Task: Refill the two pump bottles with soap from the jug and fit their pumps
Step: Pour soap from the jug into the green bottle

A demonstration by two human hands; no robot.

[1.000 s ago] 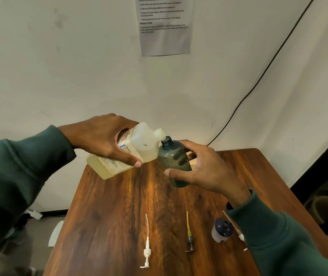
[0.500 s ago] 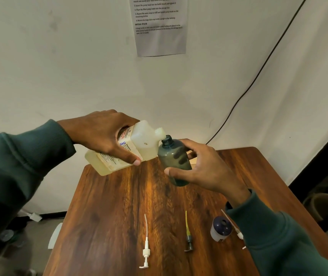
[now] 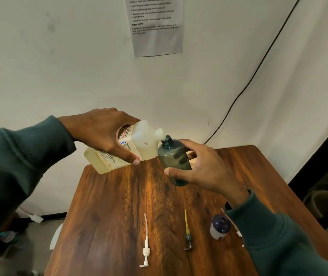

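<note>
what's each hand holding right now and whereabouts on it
The left hand grips the soap jug around its labelled middle. The right hand holds the dark bottle around its body.

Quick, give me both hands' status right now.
Left hand: closed around the soap jug, tipped with its spout at the bottle's mouth.
Right hand: closed around the grey-green pump bottle, held above the table.
</note>
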